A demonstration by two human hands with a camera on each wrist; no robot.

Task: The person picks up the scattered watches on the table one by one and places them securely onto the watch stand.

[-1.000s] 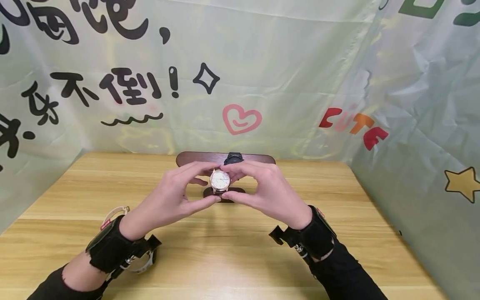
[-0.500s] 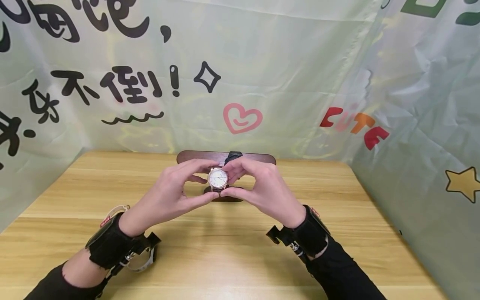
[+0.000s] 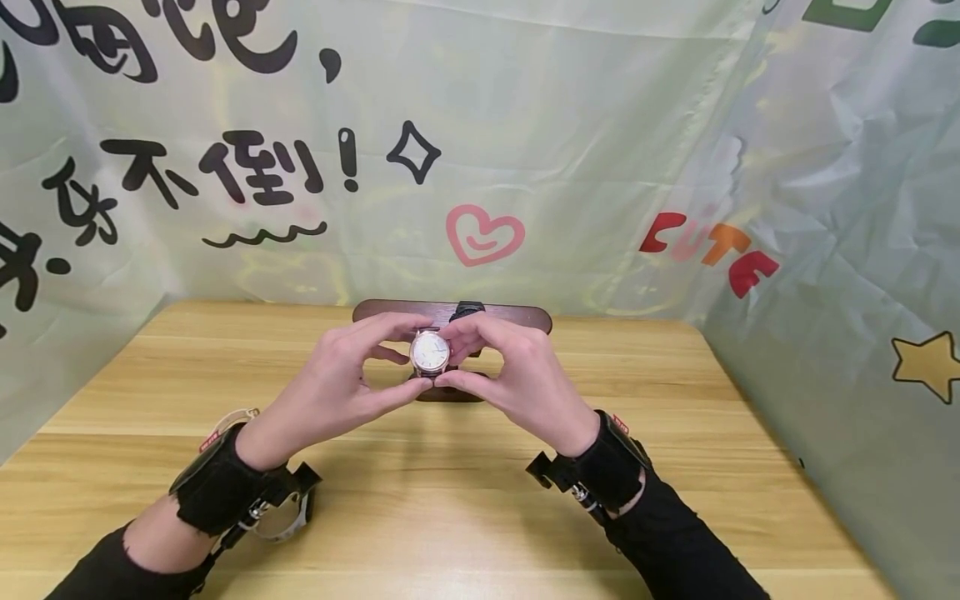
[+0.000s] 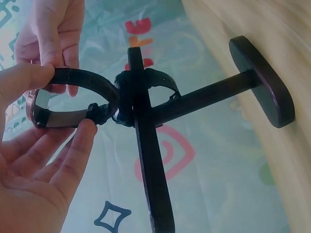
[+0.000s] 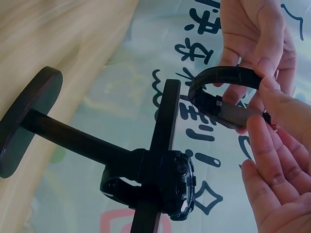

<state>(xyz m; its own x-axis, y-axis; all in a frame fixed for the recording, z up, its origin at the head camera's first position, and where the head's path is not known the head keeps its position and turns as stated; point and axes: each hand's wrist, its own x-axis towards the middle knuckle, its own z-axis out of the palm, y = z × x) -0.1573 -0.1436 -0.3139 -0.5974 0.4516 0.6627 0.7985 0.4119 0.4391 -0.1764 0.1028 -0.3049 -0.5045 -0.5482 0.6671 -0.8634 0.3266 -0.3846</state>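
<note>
Both hands hold a wristwatch with a pale dial and rose-gold case upright in front of the display stand. Its dark strap forms a loop. The left hand pinches it from the left, thumb at the lower edge and fingers above and behind. From the other side, the right hand pinches it with thumb and fingertips. Behind it, the dark wooden T-shaped stand carries a black sports watch on its crossbar. In the left wrist view, the loop's far end overlaps that black watch near the crossbar.
The stand's oval base rests on the wooden table. Under the left forearm, partly hidden, lie a light-coloured strap and a round silver-rimmed watch. A printed cloth hangs behind and along the sides.
The hands and the wristwatch have shifted slightly left and away from the body, a little up in the head view. Both hands keep their hold; the stand stays in place.
</note>
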